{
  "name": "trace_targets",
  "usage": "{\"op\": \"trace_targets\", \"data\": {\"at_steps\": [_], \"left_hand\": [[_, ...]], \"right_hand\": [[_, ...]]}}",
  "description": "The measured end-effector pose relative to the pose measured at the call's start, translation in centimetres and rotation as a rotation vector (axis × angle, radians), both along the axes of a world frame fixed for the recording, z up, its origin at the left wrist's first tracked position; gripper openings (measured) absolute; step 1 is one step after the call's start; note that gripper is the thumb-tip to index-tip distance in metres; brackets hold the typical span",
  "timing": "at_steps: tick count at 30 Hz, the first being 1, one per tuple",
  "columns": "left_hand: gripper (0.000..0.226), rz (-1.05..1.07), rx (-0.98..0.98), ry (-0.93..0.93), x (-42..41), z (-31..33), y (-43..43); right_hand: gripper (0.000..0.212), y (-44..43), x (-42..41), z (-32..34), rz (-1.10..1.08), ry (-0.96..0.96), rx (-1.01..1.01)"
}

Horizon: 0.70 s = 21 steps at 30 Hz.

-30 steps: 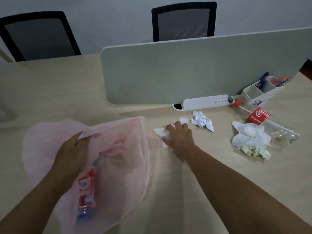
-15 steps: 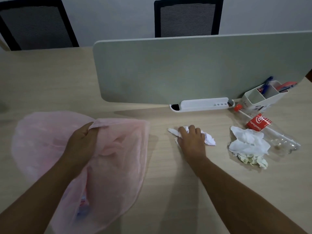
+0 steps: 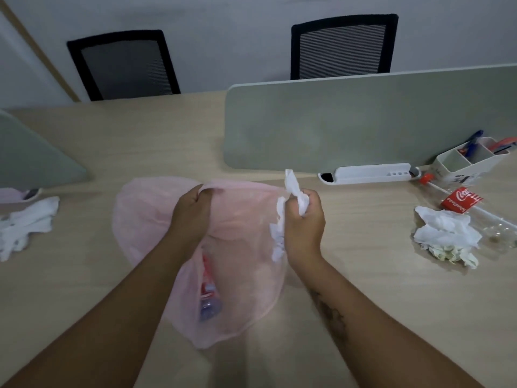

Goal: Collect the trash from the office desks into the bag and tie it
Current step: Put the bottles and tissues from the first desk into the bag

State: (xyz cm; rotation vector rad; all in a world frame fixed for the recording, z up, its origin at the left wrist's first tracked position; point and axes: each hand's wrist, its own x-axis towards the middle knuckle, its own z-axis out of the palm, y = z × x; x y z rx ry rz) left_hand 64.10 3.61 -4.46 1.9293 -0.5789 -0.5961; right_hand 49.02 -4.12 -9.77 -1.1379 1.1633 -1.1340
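Head view: pink bag (image 3: 237,247) lies mid-frame on the desk (image 3: 391,303), a bottle (image 3: 208,292) showing through it, left hand (image 3: 193,217) fingers pinching its upper rim, right hand (image 3: 305,222) fingers clenched on crumpled tissues (image 3: 291,191) over its right edge; more tissue (image 3: 444,231) and a Coca-Cola bottle (image 3: 464,200) lie at right.

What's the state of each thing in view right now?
Left hand: shut on bag rim.
Right hand: shut on tissue, at bag mouth.
Bag: pink, lying on desk, untied, bottle inside.
Coke bottle: lying on desk, capped.
Tissue pile: crumpled, uncollected.
White cloth: bunched on desk at left.
Organizer: upright, pens in.
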Motion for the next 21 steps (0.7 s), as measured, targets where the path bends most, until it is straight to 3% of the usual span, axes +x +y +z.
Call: {"op": "trace_targets", "data": {"at_steps": [2,4,5,8,9,11,13,15,21], "left_hand": [[0.025,0.009,-0.018,-0.001,0.4,0.9,1.2],[0.027,0.021,-0.04,0.011,1.3,1.4,2.7],[0.029,0.021,-0.042,0.005,1.8,1.6,3.4],[0.034,0.002,-0.052,-0.022,2.9,2.3,5.3],[0.034,0.003,-0.058,-0.029,3.2,2.5,5.7],[0.034,-0.004,-0.06,-0.053,3.6,3.2,7.1],[0.034,-0.012,-0.057,-0.048,3.5,3.6,7.7],[0.032,-0.039,-0.072,-0.033,3.3,3.6,8.1],[0.027,-0.124,-0.078,0.019,1.0,3.5,6.8]], "right_hand": [[0.013,3.5,2.8,1.1,-0.028,-0.149,0.026],[0.014,6.6,5.6,0.3,0.025,-0.095,-0.061],[0.022,7.6,6.8,-0.7,0.15,0.02,-0.083],[0.075,8.8,8.6,-4.7,0.752,0.658,-0.139],[0.083,8.8,8.3,-5.3,0.843,0.776,-0.165],[0.077,9.0,7.2,-5.0,0.825,0.75,-0.169],[0.056,8.6,5.5,-4.2,0.727,0.679,-0.156],[0.042,8.2,3.5,-3.6,0.634,0.729,-0.191],[0.043,7.0,-2.6,-3.0,0.524,0.914,-0.211]]}}
